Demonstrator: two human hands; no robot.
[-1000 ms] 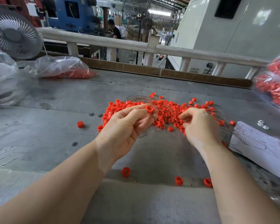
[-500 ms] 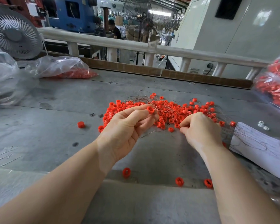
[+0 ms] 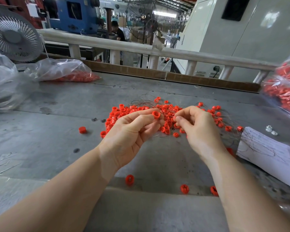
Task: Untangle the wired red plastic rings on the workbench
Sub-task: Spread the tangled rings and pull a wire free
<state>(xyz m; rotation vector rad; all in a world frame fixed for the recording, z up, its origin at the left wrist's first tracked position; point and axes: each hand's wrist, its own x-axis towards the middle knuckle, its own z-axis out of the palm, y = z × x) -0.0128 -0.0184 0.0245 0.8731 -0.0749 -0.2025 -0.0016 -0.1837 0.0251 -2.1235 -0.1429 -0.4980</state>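
Left fingers: the left hand (image 3: 132, 131) pinches one red ring (image 3: 156, 115) between thumb and first finger, held up above the pile
Right fingers: the right hand (image 3: 197, 129) has its fingers curled in and pinches something small and red at the tips; it may be a ring or a bit of wire, too small to tell
Rings: the red rings (image 3: 166, 118) lie in a heap on the workbench (image 3: 57, 139), just behind both hands
Wires: thin brown wires (image 3: 146, 102) loop over and through the heap
Step now: it looks like one ring is being pulled away from the knot of wire
Next move: the hands likely need to draw apart slowly, so the wire slides out and does not snag more rings
Loose ones: a few rings sit close to the near edge (image 3: 129, 180) and could roll off
Room: bare bench on the left gives space; a white paper bundle (image 3: 266, 153) and a bag of red parts (image 3: 285, 94) crowd the right
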